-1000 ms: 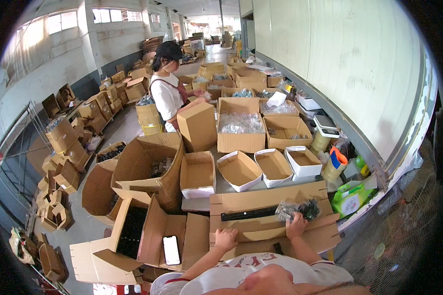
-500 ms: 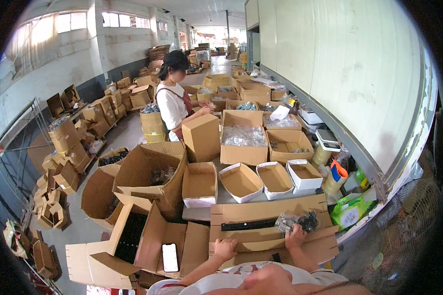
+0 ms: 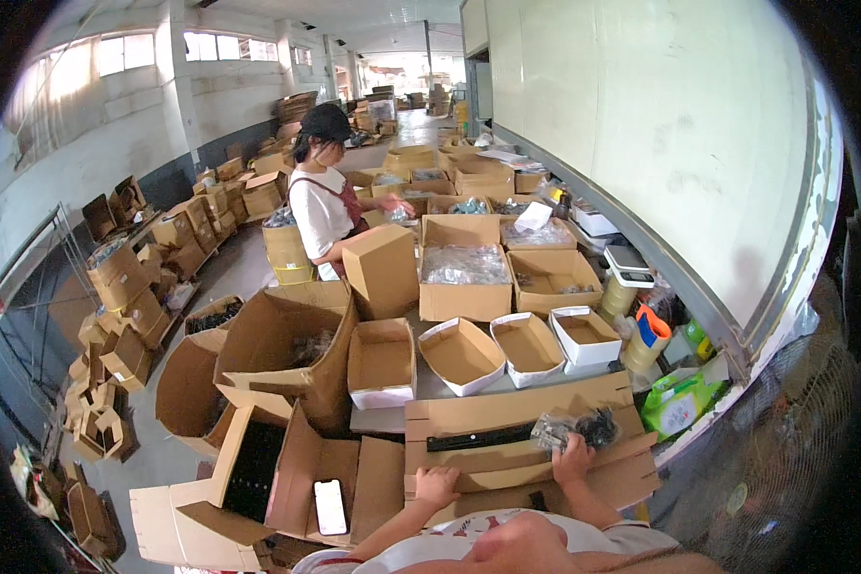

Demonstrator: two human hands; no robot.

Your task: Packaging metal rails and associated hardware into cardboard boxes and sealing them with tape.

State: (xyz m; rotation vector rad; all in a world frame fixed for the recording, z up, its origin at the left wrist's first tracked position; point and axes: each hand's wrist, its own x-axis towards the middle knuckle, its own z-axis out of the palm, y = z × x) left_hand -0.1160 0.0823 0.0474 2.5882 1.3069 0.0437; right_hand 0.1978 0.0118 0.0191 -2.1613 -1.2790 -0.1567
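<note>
Just in front of me lies a flattened-open long cardboard box [image 3: 507, 407] holding a long black strip [image 3: 478, 438]. My left hand [image 3: 437, 486] has its fingers curled over the near cardboard flap [image 3: 493, 478], left of the middle. On the box's right part lies a clear plastic bag [image 3: 551, 431] with small parts inside, beside a bundle of dark parts [image 3: 599, 428]. The fingers of my right hand [image 3: 572, 461] close on the near edge of that bag; the fingertips are partly hidden.
Shallow white-sided boxes [image 3: 461, 354] line the table beyond. Left stand an open box of black pieces [image 3: 254, 469], a phone [image 3: 330, 507] and a large carton [image 3: 277, 320]. A person [image 3: 327, 206] works behind an upright carton [image 3: 383, 268]. Rightward are a tape dispenser [image 3: 649, 335] and a mesh guard [image 3: 784, 459].
The view has shifted slightly. The co-worker's far hand has moved forward over the boxes. My hands, the bag and the black strip stay nearly in place.
</note>
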